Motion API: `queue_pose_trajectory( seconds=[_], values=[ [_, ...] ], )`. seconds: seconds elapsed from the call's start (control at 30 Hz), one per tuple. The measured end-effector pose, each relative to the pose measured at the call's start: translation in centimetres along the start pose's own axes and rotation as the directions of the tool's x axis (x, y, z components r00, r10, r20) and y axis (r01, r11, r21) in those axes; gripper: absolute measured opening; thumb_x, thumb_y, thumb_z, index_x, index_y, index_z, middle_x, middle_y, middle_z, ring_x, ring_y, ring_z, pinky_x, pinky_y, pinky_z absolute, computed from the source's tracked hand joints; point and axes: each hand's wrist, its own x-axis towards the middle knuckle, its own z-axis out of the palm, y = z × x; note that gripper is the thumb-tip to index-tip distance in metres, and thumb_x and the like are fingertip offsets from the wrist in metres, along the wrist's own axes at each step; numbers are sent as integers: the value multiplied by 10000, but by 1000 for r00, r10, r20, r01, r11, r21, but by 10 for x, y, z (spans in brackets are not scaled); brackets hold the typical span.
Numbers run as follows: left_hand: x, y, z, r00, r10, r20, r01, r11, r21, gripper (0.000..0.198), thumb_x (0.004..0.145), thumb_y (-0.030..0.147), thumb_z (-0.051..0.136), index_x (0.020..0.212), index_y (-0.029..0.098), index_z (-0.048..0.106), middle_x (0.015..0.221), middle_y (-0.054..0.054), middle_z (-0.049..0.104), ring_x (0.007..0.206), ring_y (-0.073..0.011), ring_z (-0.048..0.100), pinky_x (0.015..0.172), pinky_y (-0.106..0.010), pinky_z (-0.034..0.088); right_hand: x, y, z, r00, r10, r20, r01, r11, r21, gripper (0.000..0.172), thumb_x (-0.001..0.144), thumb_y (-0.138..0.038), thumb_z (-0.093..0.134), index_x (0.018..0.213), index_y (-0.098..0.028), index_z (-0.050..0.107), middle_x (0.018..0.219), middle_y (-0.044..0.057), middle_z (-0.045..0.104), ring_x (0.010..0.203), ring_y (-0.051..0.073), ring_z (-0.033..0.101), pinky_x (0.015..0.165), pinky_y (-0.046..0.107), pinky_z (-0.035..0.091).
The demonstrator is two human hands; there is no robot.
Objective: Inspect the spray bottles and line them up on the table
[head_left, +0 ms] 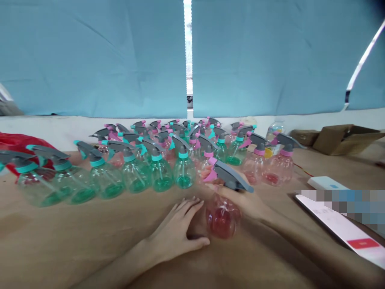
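Note:
A pink spray bottle [224,218] with a grey and pink trigger head is tilted near the middle of the brown table. Around its neck my right hand [240,198] is wrapped, its fingers partly behind the head. My left hand [174,230] lies just left of the bottle, palm down with fingers and thumb apart, holding nothing. Behind both hands stand rows of spray bottles: green ones [162,178] with turquoise collars at the left and centre, and pink ones [278,166] at the right.
A phone-like device with a lit screen [327,220] and a white box [326,183] lie at the right. Open cardboard [337,140] sits at the back right, near a clear bottle [272,130]. Red plastic [24,140] is at the far left, and a blue curtain [105,56] hangs behind.

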Motion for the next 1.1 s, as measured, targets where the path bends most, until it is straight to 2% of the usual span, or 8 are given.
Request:
queue_pose_trajectory(
  seconds=[0.17,0.3,0.47,0.6,0.67,0.83,0.93,1.1],
  values=[
    [-1,1,0,999,28,29,-30,998,58,662,809,526,589,1363,204,421,1445,-116,364,1328,-312,306,1069,-499,253,0,4,-2,1000,-4,-9,4,999,-42,344,806,-380,600,1148,-352,581,816,-25,663,744,152,638,677,284,518],
    [-1,0,2,999,53,1,-53,997,60,602,812,523,590,1330,239,471,1428,-99,396,1315,-320,329,1052,-501,280,0,4,-1,1000,2,-4,-2,999,-39,328,797,-417,600,1116,-340,587,849,-11,662,749,161,632,686,303,529],
    [-1,-1,2,999,44,20,-45,996,74,564,841,499,564,1318,209,486,1438,-112,379,1314,-323,330,1053,-508,277,-2,5,0,999,52,-2,-52,994,-96,312,783,-434,601,1077,-328,599,806,-7,653,721,178,639,655,323,538],
    [-2,-2,3,998,62,6,-62,996,61,546,843,492,569,1312,224,488,1442,-106,374,1315,-326,330,1056,-519,269,-2,8,1,998,57,-14,-58,997,-55,321,780,-428,600,1080,-316,586,790,-4,639,709,173,631,641,321,537],
    [-2,-3,3,998,65,-5,-65,996,55,542,841,490,573,1304,219,497,1435,-110,384,1312,-331,334,1055,-522,272,-3,8,2,997,72,-19,-73,997,-40,302,770,-430,611,1041,-298,594,791,1,633,715,171,629,638,317,538],
    [-2,-2,4,998,63,0,-63,996,68,538,854,481,560,1302,190,501,1431,-132,384,1314,-327,332,1056,-520,270,-5,8,1,993,117,-20,-117,992,-47,201,760,-449,612,774,-249,587,748,-1,621,684,155,613,642,306,542],
    [-2,-2,4,998,68,-16,-67,996,54,523,846,483,570,1289,211,511,1423,-116,401,1313,-316,337,1056,-514,269,-5,10,0,990,135,-32,-137,988,-69,201,766,-451,607,764,-251,588,717,-7,630,663,157,618,642,317,550],
    [-2,-3,6,997,67,-31,-66,997,35,523,843,483,573,1293,226,506,1430,-103,393,1311,-310,341,1057,-500,272,-6,14,0,986,155,-56,-156,988,-2,199,744,-448,632,781,-253,611,767,-1,680,731,186,664,652,335,562]
  ],
)
